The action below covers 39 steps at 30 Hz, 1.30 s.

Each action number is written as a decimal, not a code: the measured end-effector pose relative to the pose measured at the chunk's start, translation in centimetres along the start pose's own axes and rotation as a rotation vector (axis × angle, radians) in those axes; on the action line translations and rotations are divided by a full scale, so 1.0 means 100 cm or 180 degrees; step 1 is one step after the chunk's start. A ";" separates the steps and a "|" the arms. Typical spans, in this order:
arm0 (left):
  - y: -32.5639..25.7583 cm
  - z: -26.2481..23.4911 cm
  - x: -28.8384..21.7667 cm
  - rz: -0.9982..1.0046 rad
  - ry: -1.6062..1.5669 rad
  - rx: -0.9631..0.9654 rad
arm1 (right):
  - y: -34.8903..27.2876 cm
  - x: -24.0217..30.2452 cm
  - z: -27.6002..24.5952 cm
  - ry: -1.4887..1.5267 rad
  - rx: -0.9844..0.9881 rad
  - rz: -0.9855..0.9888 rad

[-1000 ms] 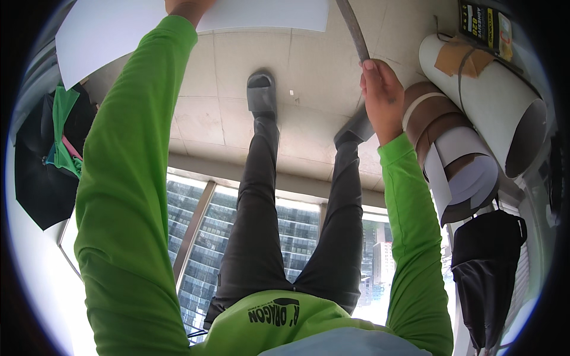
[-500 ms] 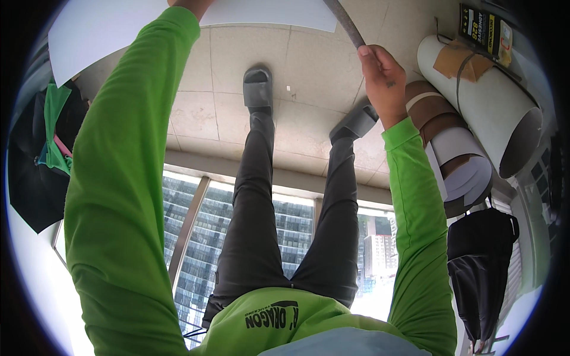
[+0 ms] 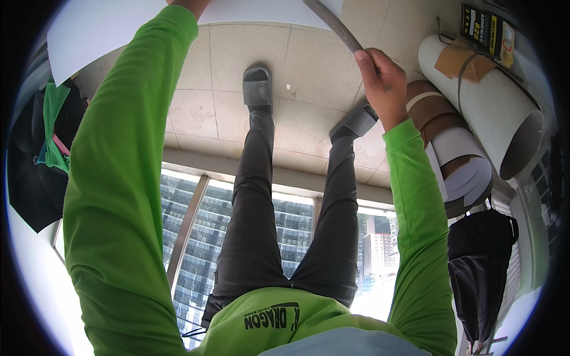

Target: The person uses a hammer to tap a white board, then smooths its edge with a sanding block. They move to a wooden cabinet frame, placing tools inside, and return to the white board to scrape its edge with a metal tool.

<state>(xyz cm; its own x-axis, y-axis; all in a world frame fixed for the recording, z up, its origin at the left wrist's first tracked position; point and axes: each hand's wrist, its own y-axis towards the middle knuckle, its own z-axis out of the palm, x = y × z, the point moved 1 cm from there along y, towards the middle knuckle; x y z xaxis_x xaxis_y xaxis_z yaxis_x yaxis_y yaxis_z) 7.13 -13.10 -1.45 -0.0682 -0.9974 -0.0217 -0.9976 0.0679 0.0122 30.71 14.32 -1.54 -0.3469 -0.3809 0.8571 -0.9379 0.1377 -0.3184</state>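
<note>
My right hand (image 3: 383, 74) is closed round the end of a long, thin, dark grey-brown strip (image 3: 333, 25). The strip slants up and to the left, past the edge of a large white sheet (image 3: 261, 12), and runs out of the picture at the top. Only the wrist and a bit of my left hand (image 3: 193, 5) show at the top edge, next to the sheet. Its fingers are out of the picture, so what they hold is hidden. Both arms are stretched far forward in green sleeves.
To the right lie a big white roll (image 3: 481, 101) and several brown and white rolls (image 3: 457, 154), beside a black and yellow box (image 3: 487, 35). A black bag (image 3: 482, 255) hangs below them. At left is a black umbrella (image 3: 29, 154). My feet in grey slides (image 3: 257, 89) stand on floor tiles.
The visible strip has swung to the left at its upper part and now overlaps more of the white sheet. My right hand has turned and shifted slightly. My left arm has hardly moved.
</note>
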 end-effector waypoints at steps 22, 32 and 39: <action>0.000 -0.005 0.002 -0.0003 0.0056 0.0005 | 0.034 0.031 -0.001 -0.0217 -0.0084 0.0038; 0.002 -0.002 -0.002 0.0068 -0.0033 -0.0010 | 0.079 0.031 0.001 0.0021 -0.0164 -0.0090; -0.002 0.000 0.005 0.0053 0.0029 -0.0051 | 0.051 0.018 -0.009 -0.0057 0.0094 0.0070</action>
<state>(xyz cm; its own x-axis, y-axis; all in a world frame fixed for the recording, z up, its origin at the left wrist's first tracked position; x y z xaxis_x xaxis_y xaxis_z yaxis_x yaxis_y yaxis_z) 7.30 -13.62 -1.46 -0.0845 -0.9963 -0.0124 -0.9960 0.0841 0.0284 25.34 15.16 -1.27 -0.3671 -0.3943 0.8425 -0.9295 0.1194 -0.3491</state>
